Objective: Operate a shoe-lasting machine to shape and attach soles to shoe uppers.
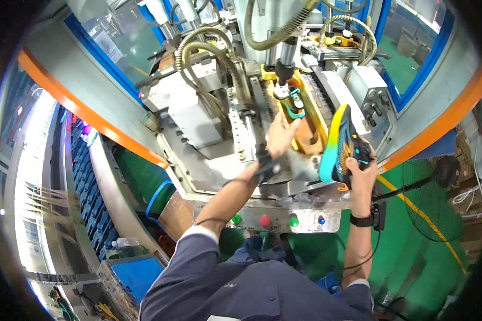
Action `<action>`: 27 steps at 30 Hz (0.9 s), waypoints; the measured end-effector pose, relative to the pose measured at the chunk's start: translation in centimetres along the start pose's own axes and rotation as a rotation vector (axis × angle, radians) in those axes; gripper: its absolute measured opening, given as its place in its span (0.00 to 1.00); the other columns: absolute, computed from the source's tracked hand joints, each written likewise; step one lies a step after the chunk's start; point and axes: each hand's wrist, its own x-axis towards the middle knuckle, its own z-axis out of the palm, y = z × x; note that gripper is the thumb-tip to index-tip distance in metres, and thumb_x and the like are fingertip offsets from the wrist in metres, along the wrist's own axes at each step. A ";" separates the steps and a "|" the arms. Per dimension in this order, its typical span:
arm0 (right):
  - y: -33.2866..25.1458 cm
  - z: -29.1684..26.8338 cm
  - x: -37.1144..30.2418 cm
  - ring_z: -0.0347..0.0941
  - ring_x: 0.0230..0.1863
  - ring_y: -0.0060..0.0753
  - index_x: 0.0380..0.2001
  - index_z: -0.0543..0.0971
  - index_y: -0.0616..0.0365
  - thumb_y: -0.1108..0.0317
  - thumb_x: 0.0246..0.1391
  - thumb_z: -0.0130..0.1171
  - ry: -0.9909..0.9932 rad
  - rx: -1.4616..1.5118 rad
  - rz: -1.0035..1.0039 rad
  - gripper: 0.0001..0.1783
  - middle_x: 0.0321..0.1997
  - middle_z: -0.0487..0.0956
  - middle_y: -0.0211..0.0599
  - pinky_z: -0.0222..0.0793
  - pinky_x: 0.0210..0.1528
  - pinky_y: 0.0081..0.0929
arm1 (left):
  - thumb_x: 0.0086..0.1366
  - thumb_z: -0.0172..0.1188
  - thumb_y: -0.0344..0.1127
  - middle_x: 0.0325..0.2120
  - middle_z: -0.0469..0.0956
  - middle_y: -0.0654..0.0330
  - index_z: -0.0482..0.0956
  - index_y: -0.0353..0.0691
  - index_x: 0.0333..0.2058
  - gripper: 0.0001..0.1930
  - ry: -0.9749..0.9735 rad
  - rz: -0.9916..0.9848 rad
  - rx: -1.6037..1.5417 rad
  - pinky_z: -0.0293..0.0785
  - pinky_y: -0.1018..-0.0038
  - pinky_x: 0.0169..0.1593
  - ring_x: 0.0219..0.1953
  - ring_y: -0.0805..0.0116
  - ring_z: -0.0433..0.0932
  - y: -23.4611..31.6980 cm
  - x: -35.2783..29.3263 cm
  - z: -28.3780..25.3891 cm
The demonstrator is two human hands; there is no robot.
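Observation:
My right hand is wrapped round a shoe, held tilted at the machine's right front. Its sole runs from yellow into teal, and its upper is dark with orange and blue. My left hand reaches into the machine, fingers stretched and apart, close to a teal and black shoe. I cannot tell if the fingertips touch it. That shoe sits in a yellow trough-like fixture, beneath a metal press rod that partly hides it.
Along the machine's front runs a panel with coloured buttons. White blocks and ribbed hoses stand left of the fixture. An orange-edged frame curves round both sides. A caged fan is at the right, a conveyor at the left.

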 end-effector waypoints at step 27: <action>19.2 33.1 15.5 0.80 0.34 0.56 0.28 0.72 0.63 0.62 0.42 0.62 -0.307 -1.283 -0.210 0.16 0.32 0.80 0.57 0.76 0.37 0.45 | 0.60 0.55 0.25 0.53 0.73 0.53 0.63 0.27 0.59 0.28 0.374 -0.455 -0.537 0.65 0.69 0.60 0.54 0.64 0.72 16.6 -22.4 -27.3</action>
